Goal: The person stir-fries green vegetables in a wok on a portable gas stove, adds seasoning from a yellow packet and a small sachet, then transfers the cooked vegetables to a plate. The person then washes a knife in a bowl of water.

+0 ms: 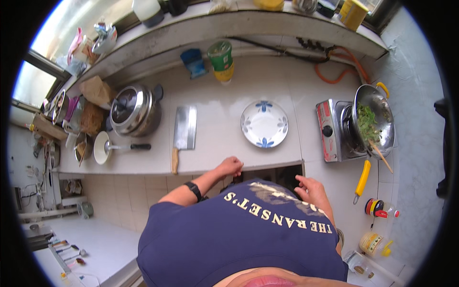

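White with blue and grey floral motifs, a plate [264, 125] is lying in the head view just above and right of frame centre, on the pale worktop [217, 138]. Left hand [231, 166]: hanging at the worktop's near edge, centre of frame, below the plate and apart from it; fingers are curling inward, and whether they are fully closed or touching the edge cannot be told. Right hand [313, 190]: hovering right of centre and lower, near the edge of a dark opening; fingers are spreading loosely, partly bent.

Left of the plate, a cleaver [185, 126] is lying flat, blade toward the top, wooden handle reaching the near edge. Upper left: a lidded metal pot [136, 112] is standing, with a white bowl [100, 148] below it. Right side: a wok [388, 128] is sitting tilted on a portable stove [330, 130], holding chopped greens [367, 122]. Upper middle: a green container [220, 55] is standing beside a blue object [194, 63].
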### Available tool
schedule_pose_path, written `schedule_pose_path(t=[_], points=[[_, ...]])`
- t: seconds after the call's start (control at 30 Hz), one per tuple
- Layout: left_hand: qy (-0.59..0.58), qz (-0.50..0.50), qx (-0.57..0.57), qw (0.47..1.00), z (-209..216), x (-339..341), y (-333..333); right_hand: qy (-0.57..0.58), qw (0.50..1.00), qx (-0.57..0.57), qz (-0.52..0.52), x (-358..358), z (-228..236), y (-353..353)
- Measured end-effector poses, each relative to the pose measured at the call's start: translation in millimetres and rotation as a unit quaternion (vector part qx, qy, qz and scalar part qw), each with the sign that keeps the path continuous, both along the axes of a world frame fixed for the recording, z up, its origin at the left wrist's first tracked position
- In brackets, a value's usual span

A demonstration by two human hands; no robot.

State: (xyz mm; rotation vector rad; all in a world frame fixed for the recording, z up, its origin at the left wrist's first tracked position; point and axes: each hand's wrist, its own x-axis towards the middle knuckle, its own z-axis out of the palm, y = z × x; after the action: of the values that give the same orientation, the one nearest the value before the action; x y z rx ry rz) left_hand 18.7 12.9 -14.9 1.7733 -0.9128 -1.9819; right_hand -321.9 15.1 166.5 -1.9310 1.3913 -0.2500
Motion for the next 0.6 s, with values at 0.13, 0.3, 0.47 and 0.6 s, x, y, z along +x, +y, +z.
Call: schedule_pose_path(t=[0.13, 0.3, 0.47, 0.6], points=[[0.011, 0.010, 0.010, 1.000, -3, 2, -2, 0.003, 1.000, 0.005, -0.001, 7, -1, 0], [0.021, -0.019, 0.000, 1.000, 1, 2, -8, 0.019, 1.000, 0.007, -0.002, 9, 0, 4], [0.018, -0.063, 0.000, 0.998, 8, -4, -17, 0.026, 0.999, 0.011, -0.026, 4, -3, 13], [0.022, -0.081, -0.003, 0.996, 7, -8, -20, 0.023, 0.998, 0.036, -0.054, 2, -10, 22]])
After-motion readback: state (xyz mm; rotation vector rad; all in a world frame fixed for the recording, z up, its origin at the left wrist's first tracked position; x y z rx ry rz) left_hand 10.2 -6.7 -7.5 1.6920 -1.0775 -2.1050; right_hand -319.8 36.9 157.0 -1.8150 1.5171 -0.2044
